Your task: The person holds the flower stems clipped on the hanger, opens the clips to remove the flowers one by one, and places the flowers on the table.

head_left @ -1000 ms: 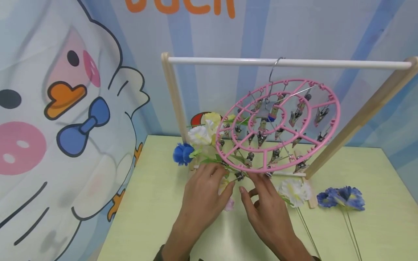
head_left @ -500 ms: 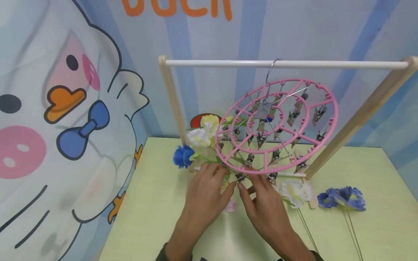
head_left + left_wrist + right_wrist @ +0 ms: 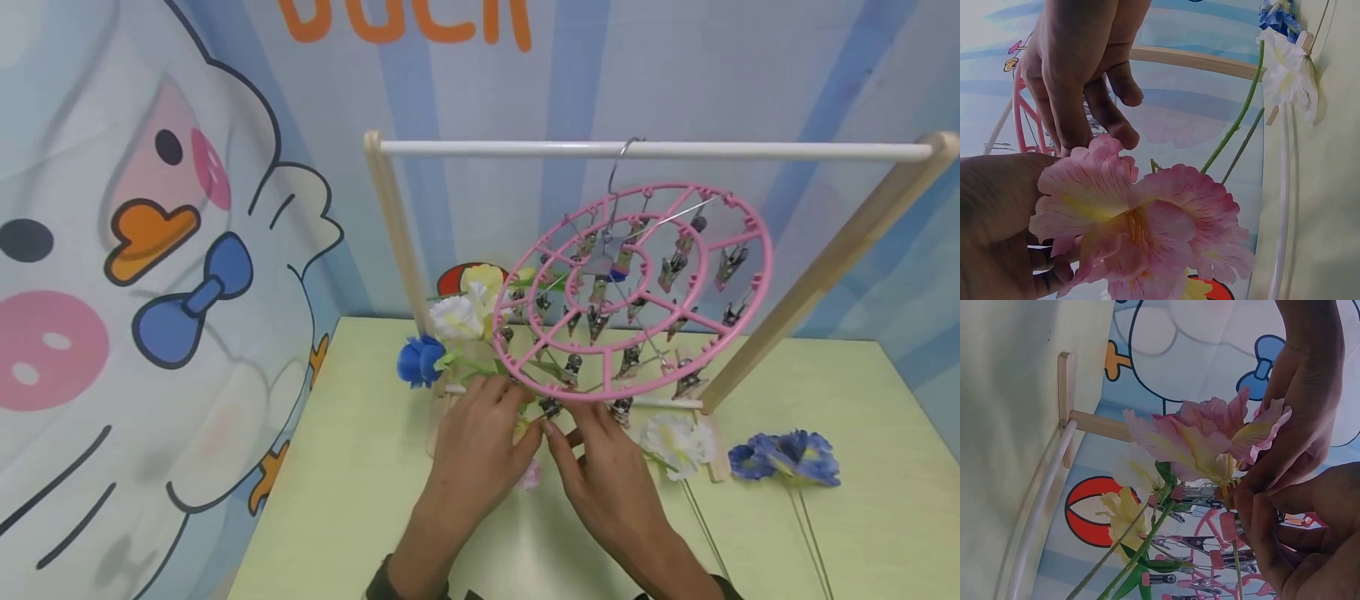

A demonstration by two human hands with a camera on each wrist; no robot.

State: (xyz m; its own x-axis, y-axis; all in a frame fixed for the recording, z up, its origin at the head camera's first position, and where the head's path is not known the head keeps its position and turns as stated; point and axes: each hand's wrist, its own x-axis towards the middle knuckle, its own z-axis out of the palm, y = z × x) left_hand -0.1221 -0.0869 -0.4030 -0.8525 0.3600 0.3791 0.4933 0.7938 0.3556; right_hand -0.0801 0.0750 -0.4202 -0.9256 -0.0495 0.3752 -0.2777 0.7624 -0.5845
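Note:
Below the near rim of a pink round clip hanger [image 3: 551, 390], my left hand [image 3: 480, 454] and right hand [image 3: 611, 475] meet, thumbs close together. A pink artificial flower [image 3: 1141, 225] with a yellowish centre fills the left wrist view. My left fingers hold it just under its head, seen from the side in the right wrist view. There, a pink-tipped metal clip [image 3: 1230, 526] lies against the flower's stem [image 3: 1237, 569], and my right fingers pinch its handle end. Whether the clip's tips grip the stem is hard to tell. Fingers partly cover the clip in the head view.
The hanger hooks over the white bar [image 3: 510, 148] of a wooden stand. Several clips dangle from it. Blue [image 3: 420, 360], white [image 3: 457, 317] and yellow flowers hang at its left. A white flower [image 3: 678, 442] and a blue-purple flower [image 3: 787, 457] lie on the table at right.
My right thumb has moved slightly left, nearer the left thumb. The hanger has shifted a little to the left. Both hands stay at the same clip.

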